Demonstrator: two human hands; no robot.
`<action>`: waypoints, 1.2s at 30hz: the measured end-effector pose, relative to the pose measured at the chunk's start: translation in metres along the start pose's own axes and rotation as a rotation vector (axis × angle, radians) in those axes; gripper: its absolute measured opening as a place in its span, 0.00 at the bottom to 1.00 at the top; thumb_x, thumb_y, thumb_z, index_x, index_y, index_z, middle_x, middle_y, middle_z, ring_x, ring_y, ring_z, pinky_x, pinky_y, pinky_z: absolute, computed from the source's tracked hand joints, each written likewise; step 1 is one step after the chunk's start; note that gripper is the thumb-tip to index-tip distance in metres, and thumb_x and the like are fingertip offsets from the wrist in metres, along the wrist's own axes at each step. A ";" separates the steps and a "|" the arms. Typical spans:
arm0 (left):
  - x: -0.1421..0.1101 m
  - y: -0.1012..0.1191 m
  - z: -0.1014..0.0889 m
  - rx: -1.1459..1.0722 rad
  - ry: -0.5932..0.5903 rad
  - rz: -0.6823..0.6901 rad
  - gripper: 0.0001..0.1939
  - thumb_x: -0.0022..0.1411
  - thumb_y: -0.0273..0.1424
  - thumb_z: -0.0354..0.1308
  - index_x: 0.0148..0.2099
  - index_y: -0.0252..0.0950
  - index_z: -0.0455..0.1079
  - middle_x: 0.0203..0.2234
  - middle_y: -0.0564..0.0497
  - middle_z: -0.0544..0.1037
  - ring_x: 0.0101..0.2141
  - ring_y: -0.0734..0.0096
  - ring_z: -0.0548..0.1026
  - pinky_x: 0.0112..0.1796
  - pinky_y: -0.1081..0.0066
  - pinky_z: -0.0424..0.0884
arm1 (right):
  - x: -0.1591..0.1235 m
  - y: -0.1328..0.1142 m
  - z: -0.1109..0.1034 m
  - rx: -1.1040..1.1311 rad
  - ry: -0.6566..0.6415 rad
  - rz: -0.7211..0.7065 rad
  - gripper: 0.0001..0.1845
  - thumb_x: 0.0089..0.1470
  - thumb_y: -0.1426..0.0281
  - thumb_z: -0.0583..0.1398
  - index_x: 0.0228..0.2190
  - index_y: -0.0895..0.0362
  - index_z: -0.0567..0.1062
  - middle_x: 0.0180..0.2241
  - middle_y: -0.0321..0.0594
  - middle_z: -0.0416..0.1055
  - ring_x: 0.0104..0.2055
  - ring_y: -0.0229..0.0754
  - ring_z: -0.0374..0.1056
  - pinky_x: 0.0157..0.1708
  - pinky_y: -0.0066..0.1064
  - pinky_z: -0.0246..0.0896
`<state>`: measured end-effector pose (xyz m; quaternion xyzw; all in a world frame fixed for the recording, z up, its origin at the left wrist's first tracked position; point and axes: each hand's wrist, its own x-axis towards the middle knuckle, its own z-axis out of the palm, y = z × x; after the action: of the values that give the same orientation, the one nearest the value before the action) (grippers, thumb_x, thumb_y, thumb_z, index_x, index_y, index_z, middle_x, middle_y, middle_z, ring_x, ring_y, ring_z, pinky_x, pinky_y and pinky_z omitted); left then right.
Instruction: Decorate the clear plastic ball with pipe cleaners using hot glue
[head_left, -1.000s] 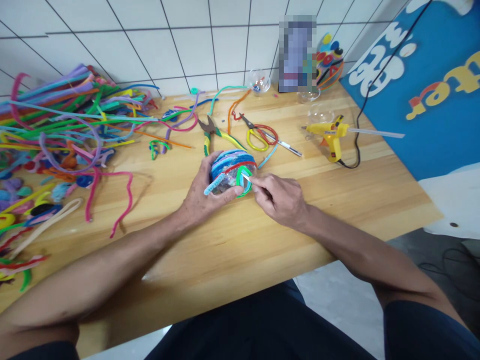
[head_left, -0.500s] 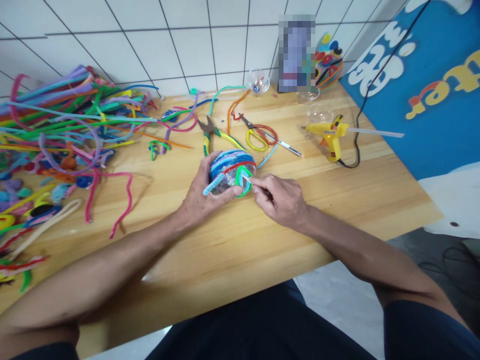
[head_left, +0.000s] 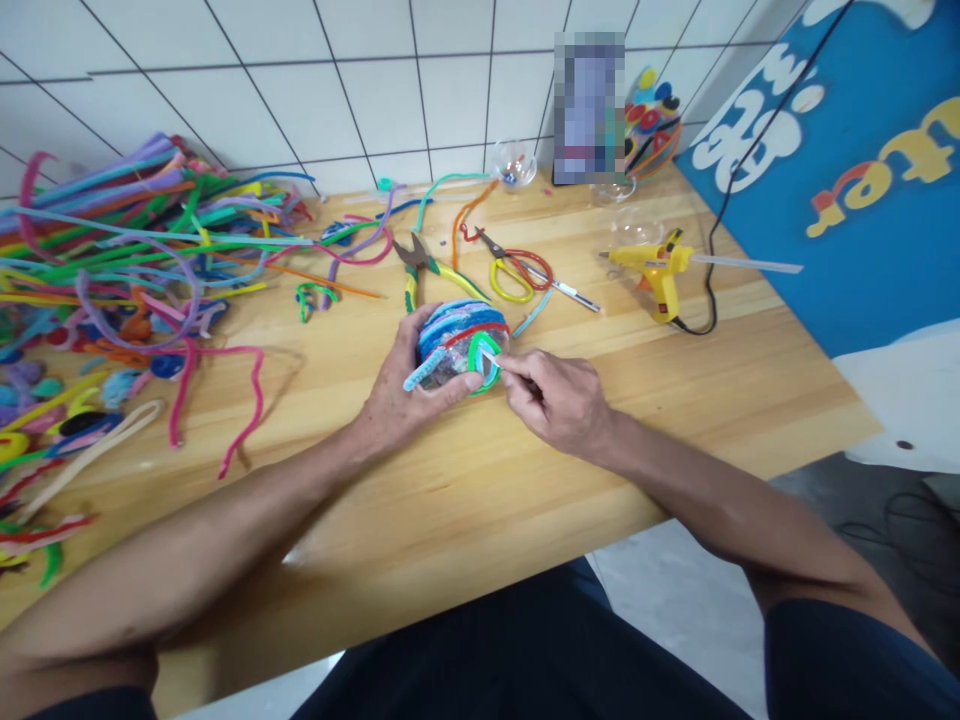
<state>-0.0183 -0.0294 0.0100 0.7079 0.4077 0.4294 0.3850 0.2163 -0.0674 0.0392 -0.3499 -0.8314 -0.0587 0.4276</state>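
Observation:
My left hand [head_left: 401, 378] is wrapped round a clear ball [head_left: 462, 326] covered on top with blue, lilac and red pipe cleaners. A light blue pipe cleaner end [head_left: 424, 370] sticks out on the ball's left side. On the side facing my right hand sits a green pipe cleaner ring [head_left: 473, 352], with light blue inside it. My left thumb presses at the lower edge of this ring. My right hand [head_left: 559, 398] is closed in a pinch on a thin white piece [head_left: 490, 356], whose tip touches the ring; its exact kind is too small to tell.
Pliers [head_left: 417, 262], scissors [head_left: 514, 272] and a pen [head_left: 570, 290] lie beyond the ball. A yellow glue gun [head_left: 660, 275] with a black cord stands to the right. Many pipe cleaners [head_left: 135, 230] are heaped at left. Clear half-shells [head_left: 514, 165] and a blurred-out upright panel [head_left: 589, 110] stand near the wall.
The whole view has shifted very slightly. Both hands keep their grips, and the white piece stays at the green ring.

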 end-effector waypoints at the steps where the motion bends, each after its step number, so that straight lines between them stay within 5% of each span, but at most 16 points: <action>1: 0.000 0.000 0.000 0.003 -0.001 -0.001 0.48 0.59 0.61 0.73 0.70 0.45 0.58 0.63 0.41 0.75 0.61 0.49 0.79 0.62 0.50 0.80 | 0.000 0.000 0.000 -0.004 0.001 -0.001 0.11 0.69 0.78 0.60 0.50 0.57 0.77 0.32 0.34 0.82 0.28 0.35 0.76 0.31 0.26 0.71; 36: 0.000 0.002 0.001 -0.015 -0.003 0.011 0.49 0.59 0.58 0.75 0.71 0.44 0.57 0.66 0.40 0.72 0.63 0.48 0.77 0.64 0.49 0.77 | -0.002 -0.001 0.002 0.039 -0.014 0.010 0.12 0.69 0.79 0.60 0.50 0.55 0.76 0.34 0.34 0.84 0.29 0.35 0.77 0.31 0.27 0.71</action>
<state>-0.0163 -0.0302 0.0119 0.7078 0.4000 0.4336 0.3886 0.2150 -0.0685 0.0364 -0.3458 -0.8337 -0.0379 0.4288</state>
